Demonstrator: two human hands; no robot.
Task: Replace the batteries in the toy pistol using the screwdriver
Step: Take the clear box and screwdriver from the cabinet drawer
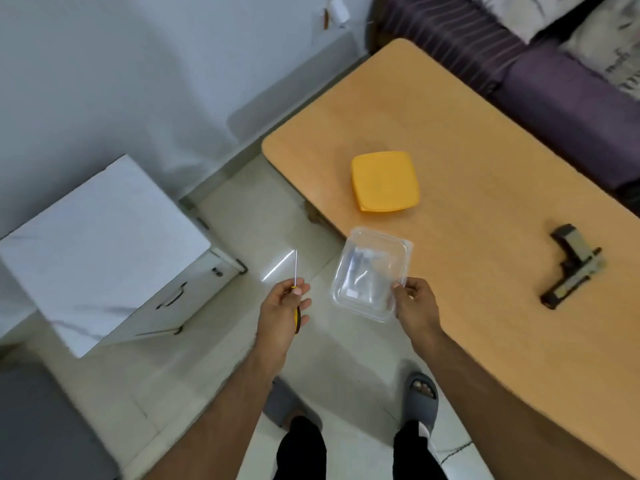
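My left hand (282,308) grips a screwdriver (296,271) with a yellow and black handle, its thin shaft pointing up and away over the floor. My right hand (415,303) pinches the near corner of a clear plastic container (372,271), held over the table's left edge; small pale items lie inside it, too blurred to name. The toy pistol (571,266), dark with tan parts, lies flat on the wooden table (485,168) to the right, apart from both hands.
The container's yellow lid (384,181) lies on the table beyond the container. A white cabinet (100,251) with drawers stands at the left. A purple sofa (571,98) borders the table's far side. My feet in grey slippers (420,393) stand on the tiled floor.
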